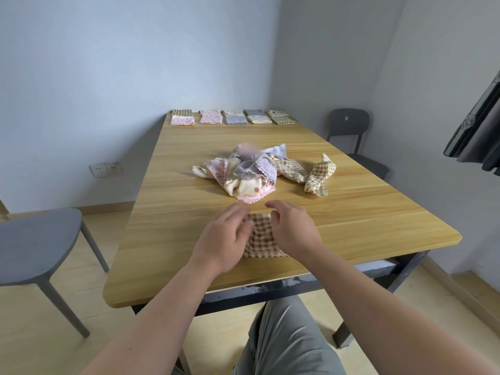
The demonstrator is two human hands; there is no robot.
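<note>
left hand (224,236), right hand (293,228) half-open on checked cloth (261,239)

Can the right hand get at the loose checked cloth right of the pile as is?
Probably yes. Only bare table lies between the right hand and the loose checked cloth, and nothing lies on top of it.

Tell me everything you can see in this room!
checked cloth: 1, brown-cream, table's front edge
cloth heap: 1, pink, purple, cream and checked, mid-table
folded cloths: about 10, mixed colours, table's far edge
table: 1, light wood, centre
chairs: 2, grey, one left, one far right
wall sockets: 2, white, left wall
curtain: 1, dark, upper right
legs: grey trousers, below the table
left hand: 1, cloth's left edge
right hand: 1, cloth's right edge
</note>
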